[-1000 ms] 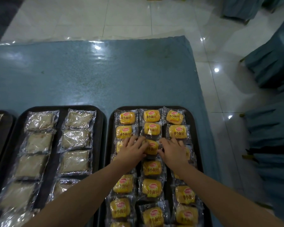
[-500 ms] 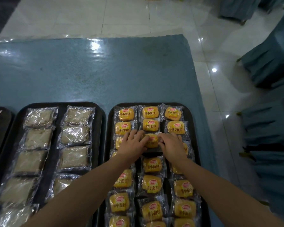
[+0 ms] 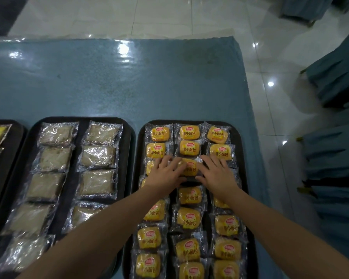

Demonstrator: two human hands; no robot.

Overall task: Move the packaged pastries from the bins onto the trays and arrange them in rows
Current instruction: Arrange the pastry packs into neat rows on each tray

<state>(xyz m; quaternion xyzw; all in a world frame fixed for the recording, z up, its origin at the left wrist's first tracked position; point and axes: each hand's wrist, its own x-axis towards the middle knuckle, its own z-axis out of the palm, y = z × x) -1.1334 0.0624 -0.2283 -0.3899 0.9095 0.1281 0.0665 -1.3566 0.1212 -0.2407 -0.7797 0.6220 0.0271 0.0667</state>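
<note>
My left hand point(image 3: 165, 174) and right hand point(image 3: 217, 174) lie flat, fingers spread, on either side of a yellow packaged pastry point(image 3: 189, 168) in the middle row of the right-hand black tray point(image 3: 248, 190), touching it.

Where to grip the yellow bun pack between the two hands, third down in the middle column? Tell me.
Pinch the yellow bun pack by its left and right edges, from above. It lies flat, with neighbours close ahead and behind; the left hand and right hand already flank it.

Glossy white tiled floor point(image 3: 260, 57) reflects lights beside teal-draped furniture point(image 3: 338, 81).
</note>
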